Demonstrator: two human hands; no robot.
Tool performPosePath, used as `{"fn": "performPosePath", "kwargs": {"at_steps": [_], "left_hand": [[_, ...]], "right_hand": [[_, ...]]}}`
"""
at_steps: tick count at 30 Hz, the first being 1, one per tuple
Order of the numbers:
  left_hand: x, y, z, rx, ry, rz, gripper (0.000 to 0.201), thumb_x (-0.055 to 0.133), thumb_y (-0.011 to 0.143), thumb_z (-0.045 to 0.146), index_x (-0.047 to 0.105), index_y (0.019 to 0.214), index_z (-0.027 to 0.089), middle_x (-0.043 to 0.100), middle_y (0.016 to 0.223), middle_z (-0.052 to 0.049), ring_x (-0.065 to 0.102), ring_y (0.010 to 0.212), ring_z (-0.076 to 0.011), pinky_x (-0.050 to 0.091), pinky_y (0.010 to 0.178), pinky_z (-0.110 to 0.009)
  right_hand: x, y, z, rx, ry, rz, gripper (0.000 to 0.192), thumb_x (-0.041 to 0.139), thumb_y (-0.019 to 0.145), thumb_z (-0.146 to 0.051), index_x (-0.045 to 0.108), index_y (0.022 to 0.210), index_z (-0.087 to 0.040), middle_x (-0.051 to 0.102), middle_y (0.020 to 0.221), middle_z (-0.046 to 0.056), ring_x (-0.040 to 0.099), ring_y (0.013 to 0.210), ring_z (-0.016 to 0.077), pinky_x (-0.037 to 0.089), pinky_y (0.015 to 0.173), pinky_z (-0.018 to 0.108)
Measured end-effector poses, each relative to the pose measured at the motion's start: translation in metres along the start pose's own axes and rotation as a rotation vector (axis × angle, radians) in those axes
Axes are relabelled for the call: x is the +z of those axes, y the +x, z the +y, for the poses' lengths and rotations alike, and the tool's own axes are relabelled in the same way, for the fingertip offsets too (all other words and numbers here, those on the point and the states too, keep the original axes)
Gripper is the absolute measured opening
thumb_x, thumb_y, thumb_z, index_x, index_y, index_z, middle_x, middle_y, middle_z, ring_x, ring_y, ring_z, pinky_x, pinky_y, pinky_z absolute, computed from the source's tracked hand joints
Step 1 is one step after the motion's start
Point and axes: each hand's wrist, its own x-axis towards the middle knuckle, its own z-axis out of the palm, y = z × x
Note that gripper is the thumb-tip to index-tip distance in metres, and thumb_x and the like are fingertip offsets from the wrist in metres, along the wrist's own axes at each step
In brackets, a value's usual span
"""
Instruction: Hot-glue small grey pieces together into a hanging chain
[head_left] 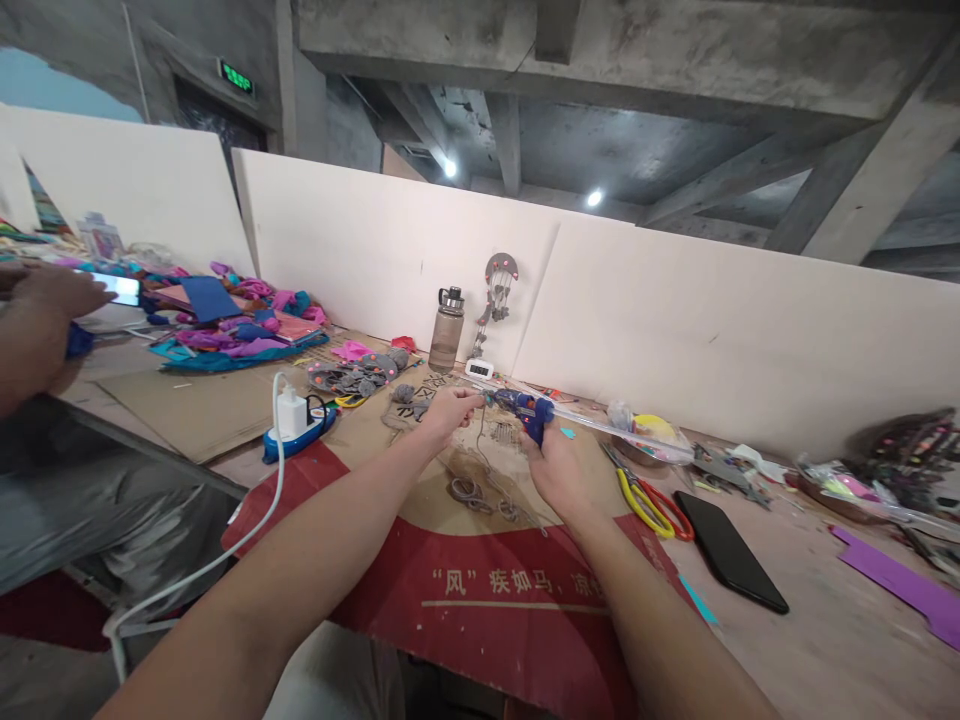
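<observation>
Right hand [553,462] gripping blue glue gun [527,408]; left hand [448,410] pinching small piece at its nozzle; scissors [646,500] right of right hand.

We sit in a craft workshop inside a bare concrete building: raw beams overhead, white partition boards [390,250] beyond our hands, a cardboard-covered bench [480,590] beneath them, scissors [645,500] just right of them, and coloured foam scraps [240,320] piled far left.
</observation>
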Motion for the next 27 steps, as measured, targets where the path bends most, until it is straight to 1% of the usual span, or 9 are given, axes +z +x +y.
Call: {"fn": "performPosePath", "kwargs": {"at_steps": [3, 8, 12, 16, 20, 25, 27], "left_hand": [[-0.0003, -0.0008, 0.0004, 0.001, -0.007, 0.016, 0.021, 0.07, 0.061, 0.03, 0.058, 0.064, 0.013, 0.044, 0.047, 0.005, 0.034, 0.041, -0.0042, 0.021, 0.04, -0.019], [0.0, -0.0011, 0.0019, 0.014, -0.015, 0.059, 0.025, 0.072, 0.059, 0.033, 0.057, 0.063, 0.014, 0.044, 0.046, 0.005, 0.034, 0.04, -0.004, 0.022, 0.04, -0.019], [0.0006, -0.0013, 0.0038, 0.002, -0.024, 0.071, 0.026, 0.072, 0.059, 0.033, 0.056, 0.063, 0.014, 0.043, 0.045, 0.006, 0.034, 0.039, -0.0042, 0.022, 0.039, -0.018], [0.0015, -0.0026, 0.0044, -0.003, 0.019, 0.035, 0.024, 0.072, 0.06, 0.032, 0.057, 0.062, 0.014, 0.043, 0.044, 0.005, 0.034, 0.039, -0.0042, 0.022, 0.039, -0.018], [0.0021, -0.0035, 0.0044, 0.001, 0.04, 0.004, 0.023, 0.071, 0.061, 0.032, 0.057, 0.061, 0.014, 0.043, 0.043, 0.005, 0.033, 0.038, -0.0041, 0.022, 0.039, -0.019], [0.0003, -0.0013, 0.0042, 0.002, 0.017, 0.053, 0.026, 0.073, 0.059, 0.034, 0.056, 0.062, 0.014, 0.044, 0.045, 0.006, 0.034, 0.039, -0.0039, 0.023, 0.039, -0.018], [-0.0016, 0.0004, 0.0041, 0.002, -0.019, 0.073, 0.027, 0.074, 0.059, 0.034, 0.056, 0.063, 0.014, 0.044, 0.045, 0.006, 0.034, 0.039, -0.0039, 0.022, 0.039, -0.018]], "right_hand": [[-0.0002, -0.0001, -0.0007, 0.015, -0.006, 0.001, 0.032, 0.041, 0.089, -0.026, 0.048, 0.118, -0.012, 0.063, 0.109, 0.017, 0.06, 0.1, 0.0258, 0.042, 0.083, 0.032], [0.0023, -0.0001, 0.0005, 0.026, -0.004, -0.019, 0.035, 0.04, 0.089, -0.026, 0.045, 0.121, -0.011, 0.062, 0.113, 0.017, 0.06, 0.102, 0.0256, 0.042, 0.084, 0.033], [0.0001, -0.0009, -0.0026, 0.015, -0.017, -0.005, 0.034, 0.042, 0.089, -0.024, 0.046, 0.12, -0.011, 0.062, 0.112, 0.017, 0.059, 0.102, 0.0243, 0.042, 0.085, 0.031], [-0.002, -0.0016, -0.0045, 0.023, -0.034, -0.005, 0.033, 0.043, 0.088, -0.024, 0.047, 0.119, -0.011, 0.064, 0.108, 0.017, 0.06, 0.1, 0.0245, 0.042, 0.083, 0.031], [0.0012, -0.0008, -0.0005, -0.002, 0.009, -0.005, 0.035, 0.04, 0.089, -0.025, 0.045, 0.12, -0.011, 0.062, 0.111, 0.018, 0.06, 0.102, 0.0261, 0.042, 0.085, 0.034], [0.0043, 0.001, 0.0036, -0.01, 0.049, 0.032, 0.034, 0.044, 0.087, -0.025, 0.047, 0.119, -0.013, 0.064, 0.108, 0.016, 0.06, 0.098, 0.0254, 0.043, 0.084, 0.034], [0.0038, 0.002, 0.0047, -0.017, 0.07, 0.063, 0.031, 0.046, 0.085, -0.027, 0.05, 0.114, -0.015, 0.064, 0.105, 0.015, 0.06, 0.098, 0.0252, 0.043, 0.082, 0.034]]}}
